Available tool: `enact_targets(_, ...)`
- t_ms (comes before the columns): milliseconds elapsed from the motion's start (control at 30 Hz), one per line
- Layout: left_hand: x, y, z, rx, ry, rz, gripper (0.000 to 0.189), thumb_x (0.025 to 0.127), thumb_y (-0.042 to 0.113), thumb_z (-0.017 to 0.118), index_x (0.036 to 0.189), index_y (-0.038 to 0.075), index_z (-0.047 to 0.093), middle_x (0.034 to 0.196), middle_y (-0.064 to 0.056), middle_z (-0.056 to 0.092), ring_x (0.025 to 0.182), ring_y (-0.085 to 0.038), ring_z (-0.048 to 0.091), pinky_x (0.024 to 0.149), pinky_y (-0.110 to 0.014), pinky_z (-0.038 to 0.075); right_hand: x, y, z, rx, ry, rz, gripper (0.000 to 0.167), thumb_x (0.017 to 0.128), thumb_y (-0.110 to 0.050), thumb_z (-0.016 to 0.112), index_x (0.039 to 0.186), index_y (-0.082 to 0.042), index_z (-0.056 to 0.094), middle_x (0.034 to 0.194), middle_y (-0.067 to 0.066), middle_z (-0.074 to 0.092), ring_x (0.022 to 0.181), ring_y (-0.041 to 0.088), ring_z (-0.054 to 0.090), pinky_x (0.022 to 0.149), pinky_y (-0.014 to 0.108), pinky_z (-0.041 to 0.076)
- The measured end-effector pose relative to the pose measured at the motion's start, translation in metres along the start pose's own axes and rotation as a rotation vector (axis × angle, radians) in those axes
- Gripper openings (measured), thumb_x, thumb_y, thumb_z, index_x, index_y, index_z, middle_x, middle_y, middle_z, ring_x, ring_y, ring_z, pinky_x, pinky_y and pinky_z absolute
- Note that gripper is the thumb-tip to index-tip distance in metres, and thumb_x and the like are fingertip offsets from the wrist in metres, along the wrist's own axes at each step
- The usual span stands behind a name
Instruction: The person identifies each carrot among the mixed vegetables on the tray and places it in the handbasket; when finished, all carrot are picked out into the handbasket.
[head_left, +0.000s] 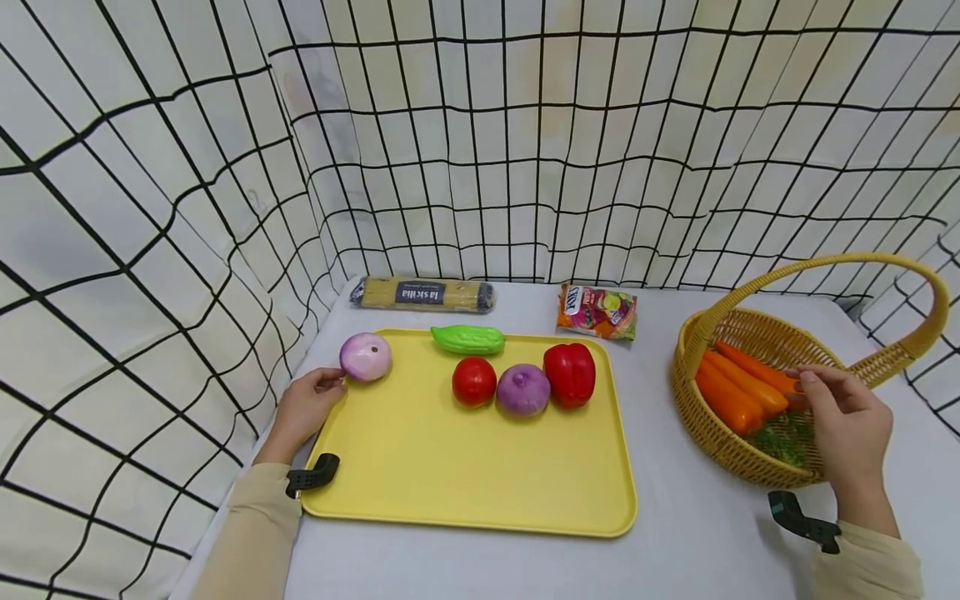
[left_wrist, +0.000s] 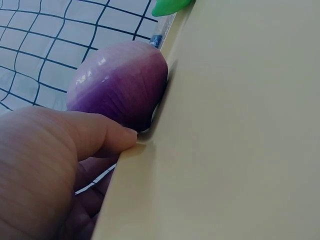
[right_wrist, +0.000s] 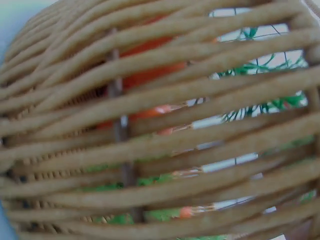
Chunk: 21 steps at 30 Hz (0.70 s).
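Observation:
My left hand (head_left: 311, 408) pinches the left rim of a yellow tray (head_left: 465, 467), thumb on top and the other fingers outside the edge. Just beyond the thumb, a purple-and-white onion (left_wrist: 120, 82) rests at the tray's rim. At the right, my right hand (head_left: 851, 421) reaches into a wicker basket (head_left: 738, 462) and pinches the end of an orange carrot (head_left: 753, 364). More carrots (head_left: 738, 392) lie beside it, with green leafy tops (head_left: 780, 442) below. The basket's weave fills the right wrist view, so that hand's fingertips are mostly hidden there.
A green cucumber-like vegetable (head_left: 468, 339), tomato (head_left: 474, 382), purple onion-like vegetable (head_left: 523, 390) and red bell pepper (head_left: 570, 375) sit on the tray. Behind it lie a spaghetti pack (head_left: 423, 294) and a candy bag (head_left: 597, 312). The basket's handle (head_left: 832, 260) arches high.

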<state>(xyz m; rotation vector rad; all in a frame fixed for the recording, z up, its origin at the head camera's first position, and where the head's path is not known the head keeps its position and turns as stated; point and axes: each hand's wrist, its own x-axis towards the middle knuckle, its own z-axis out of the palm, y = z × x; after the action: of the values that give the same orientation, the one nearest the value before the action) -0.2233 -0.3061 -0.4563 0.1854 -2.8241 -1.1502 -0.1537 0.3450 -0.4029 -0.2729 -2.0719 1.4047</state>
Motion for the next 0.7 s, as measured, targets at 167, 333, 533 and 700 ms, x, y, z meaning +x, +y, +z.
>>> enact_targets(167,-0.003,0.002,0.0,0.004,-0.008,0.011,0.037,0.097,0.022,0.056,0.126,-0.001,0.061,0.114,-0.02,0.064,0.102,-0.03,0.059,0.085,-0.037,0.044,-0.012,-0.011,0.007,-0.155,0.025,-0.274,0.018,0.092,-0.008,0.063,0.103,0.005,0.07,0.09,-0.028,0.062,0.076,-0.007,0.057,0.071,0.005,0.042)
enact_targets(333,-0.008,0.012,-0.003,0.032,-0.116,0.046,0.042,0.1,0.023,0.053,0.133,-0.003,0.055,0.118,-0.022,0.062,0.105,-0.031,0.06,0.084,-0.037,0.048,-0.02,-0.032,0.008,-0.063,-0.014,-0.394,0.014,0.09,0.002,0.062,0.098,0.011,0.069,0.091,-0.023,0.066,0.077,-0.005,0.06,0.069,0.006,0.044)
enact_targets(533,-0.005,0.048,-0.032,0.223,-0.308,0.073,0.061,0.1,0.021,0.052,0.147,-0.01,0.03,0.131,-0.032,0.052,0.106,-0.039,0.061,0.086,-0.048,0.05,-0.016,-0.058,0.029,0.021,-0.205,-0.494,0.013,0.087,0.011,0.061,0.096,0.009,0.069,0.091,-0.008,0.07,0.081,0.002,0.062,0.075,0.009,0.046)
enact_targets(700,-0.001,0.097,-0.051,0.39,-0.265,0.095,0.066,0.101,0.025,0.049,0.149,-0.011,0.023,0.14,-0.035,0.042,0.125,-0.049,0.044,0.101,-0.059,0.037,-0.013,-0.082,0.06,-0.068,-0.344,-0.639,0.021,0.082,0.012,0.066,0.096,-0.003,0.073,0.088,-0.003,0.069,0.08,-0.002,0.06,0.075,0.008,0.045)
